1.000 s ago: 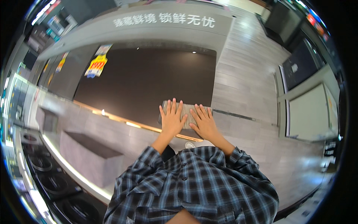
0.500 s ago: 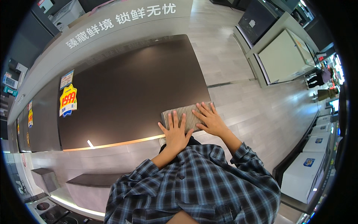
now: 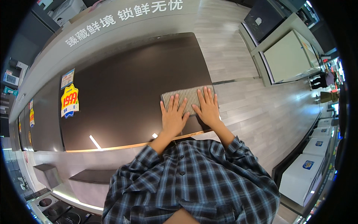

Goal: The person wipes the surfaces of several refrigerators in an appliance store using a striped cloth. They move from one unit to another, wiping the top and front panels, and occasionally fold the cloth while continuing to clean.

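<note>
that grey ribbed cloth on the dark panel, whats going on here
A person in a blue plaid shirt presses both flat hands on a grey ribbed cloth lying on a large dark glossy appliance surface. The left hand and right hand sit side by side, fingers spread, near the surface's right edge.

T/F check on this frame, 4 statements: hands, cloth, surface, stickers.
1. Both hands lie flat on the striped cloth: true; left hand, right hand.
2. The cloth lies on a white surface: false, on the dark glossy panel.
3. The fingers are curled into fists: false, they are spread open.
4. A yellow price sticker sits at the panel's left end: true.
</note>
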Action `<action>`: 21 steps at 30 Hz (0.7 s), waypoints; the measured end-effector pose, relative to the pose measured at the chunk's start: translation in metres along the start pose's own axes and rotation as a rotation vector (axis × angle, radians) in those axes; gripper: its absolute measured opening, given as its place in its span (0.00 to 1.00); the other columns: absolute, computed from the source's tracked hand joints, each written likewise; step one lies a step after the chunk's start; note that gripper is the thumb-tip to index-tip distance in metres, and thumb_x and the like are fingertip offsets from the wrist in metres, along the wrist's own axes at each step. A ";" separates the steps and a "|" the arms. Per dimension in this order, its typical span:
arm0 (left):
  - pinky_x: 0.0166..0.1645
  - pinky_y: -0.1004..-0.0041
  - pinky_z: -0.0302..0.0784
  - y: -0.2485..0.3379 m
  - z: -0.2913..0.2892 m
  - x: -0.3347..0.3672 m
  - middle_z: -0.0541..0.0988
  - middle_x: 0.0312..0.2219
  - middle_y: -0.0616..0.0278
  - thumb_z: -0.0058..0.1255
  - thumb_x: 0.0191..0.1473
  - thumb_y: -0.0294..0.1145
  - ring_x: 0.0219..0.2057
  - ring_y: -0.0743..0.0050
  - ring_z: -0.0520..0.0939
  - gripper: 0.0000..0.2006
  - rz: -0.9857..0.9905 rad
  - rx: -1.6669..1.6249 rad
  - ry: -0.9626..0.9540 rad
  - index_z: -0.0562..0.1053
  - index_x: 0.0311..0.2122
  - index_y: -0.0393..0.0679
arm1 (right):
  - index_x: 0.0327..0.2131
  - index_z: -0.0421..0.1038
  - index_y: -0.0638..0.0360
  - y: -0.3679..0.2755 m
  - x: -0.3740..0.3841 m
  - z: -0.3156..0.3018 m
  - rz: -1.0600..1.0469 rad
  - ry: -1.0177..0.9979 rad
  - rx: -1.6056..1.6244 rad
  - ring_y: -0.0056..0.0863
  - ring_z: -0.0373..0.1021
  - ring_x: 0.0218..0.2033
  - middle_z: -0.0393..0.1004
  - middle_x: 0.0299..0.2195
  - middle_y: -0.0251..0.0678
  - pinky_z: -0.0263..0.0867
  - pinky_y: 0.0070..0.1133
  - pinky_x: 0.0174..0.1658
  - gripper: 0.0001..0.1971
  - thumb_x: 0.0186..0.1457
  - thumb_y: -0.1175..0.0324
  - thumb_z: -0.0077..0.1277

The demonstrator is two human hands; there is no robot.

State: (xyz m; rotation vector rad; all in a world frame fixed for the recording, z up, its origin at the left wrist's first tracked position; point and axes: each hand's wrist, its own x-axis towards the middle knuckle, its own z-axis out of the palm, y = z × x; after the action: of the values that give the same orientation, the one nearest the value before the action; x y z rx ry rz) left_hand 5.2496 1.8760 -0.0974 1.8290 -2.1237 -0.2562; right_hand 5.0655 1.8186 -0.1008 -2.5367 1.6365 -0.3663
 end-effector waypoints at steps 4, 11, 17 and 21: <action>0.65 0.38 0.36 -0.030 0.004 0.048 0.52 0.66 0.52 0.39 0.60 0.53 0.67 0.53 0.51 0.30 0.021 0.054 0.013 0.57 0.65 0.56 | 0.63 0.53 0.56 0.010 0.051 0.016 -0.028 0.054 0.006 0.45 0.45 0.67 0.49 0.65 0.49 0.41 0.48 0.65 0.35 0.59 0.46 0.44; 0.66 0.40 0.34 -0.075 0.009 0.137 0.47 0.68 0.55 0.33 0.62 0.56 0.69 0.57 0.46 0.30 0.010 0.137 -0.111 0.52 0.67 0.60 | 0.62 0.56 0.56 0.027 0.142 0.046 -0.003 0.136 -0.034 0.45 0.47 0.66 0.51 0.65 0.48 0.42 0.47 0.65 0.35 0.58 0.44 0.44; 0.67 0.42 0.31 -0.108 -0.001 0.202 0.43 0.68 0.57 0.29 0.62 0.60 0.69 0.60 0.41 0.32 -0.055 0.143 -0.235 0.48 0.68 0.62 | 0.65 0.50 0.52 0.033 0.216 0.058 0.014 0.046 -0.038 0.41 0.42 0.68 0.46 0.67 0.46 0.38 0.44 0.67 0.37 0.60 0.40 0.36; 0.67 0.43 0.30 -0.126 -0.004 0.232 0.41 0.69 0.58 0.27 0.62 0.60 0.70 0.61 0.40 0.31 -0.101 0.159 -0.273 0.47 0.68 0.64 | 0.65 0.52 0.52 0.032 0.257 0.068 0.003 0.072 -0.038 0.39 0.42 0.68 0.47 0.67 0.44 0.37 0.43 0.67 0.37 0.59 0.39 0.36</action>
State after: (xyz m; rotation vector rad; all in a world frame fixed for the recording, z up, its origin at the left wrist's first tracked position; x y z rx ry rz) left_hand 5.3385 1.6274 -0.1072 2.1002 -2.2920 -0.3921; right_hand 5.1557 1.5684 -0.1356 -2.5776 1.6877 -0.4356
